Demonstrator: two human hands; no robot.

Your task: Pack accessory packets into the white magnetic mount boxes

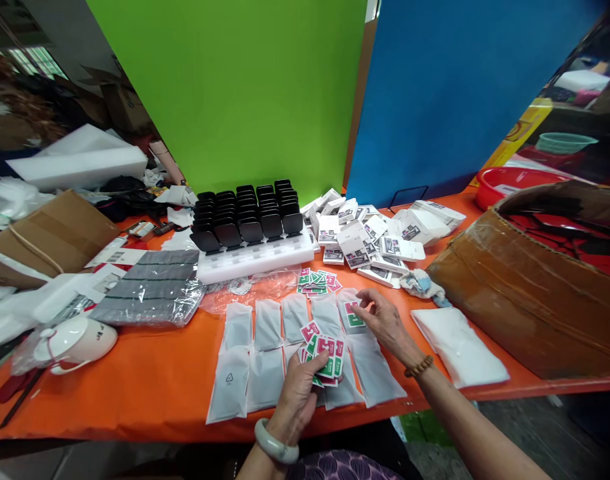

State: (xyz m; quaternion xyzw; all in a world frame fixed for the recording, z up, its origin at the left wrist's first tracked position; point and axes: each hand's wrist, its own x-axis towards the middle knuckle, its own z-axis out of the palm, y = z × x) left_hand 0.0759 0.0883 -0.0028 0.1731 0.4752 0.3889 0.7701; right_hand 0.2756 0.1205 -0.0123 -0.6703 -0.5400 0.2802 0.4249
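My left hand (302, 387) is closed on a fanned bunch of red and green printed cards (329, 360), held above the front row of pouches. With its fingers at a single red-green card (355, 314), my right hand (383, 319) is over the far-right pouch of the back row; whether it grips the card or only touches it, I cannot tell. Frosted white pouches (228, 383) with dark flat contents lie in two rows on the orange table. Behind them is a loose pile of similar cards (319, 282).
Black flat pieces (252, 230) stand in rows in a white foam tray (257, 260). Small white boxes (355, 243) are heaped behind. A white packet (459, 347) and a cardboard box (529, 300) lie right. At left are a white lidded mug (77, 343) and wrapped grey fabric (152, 287).
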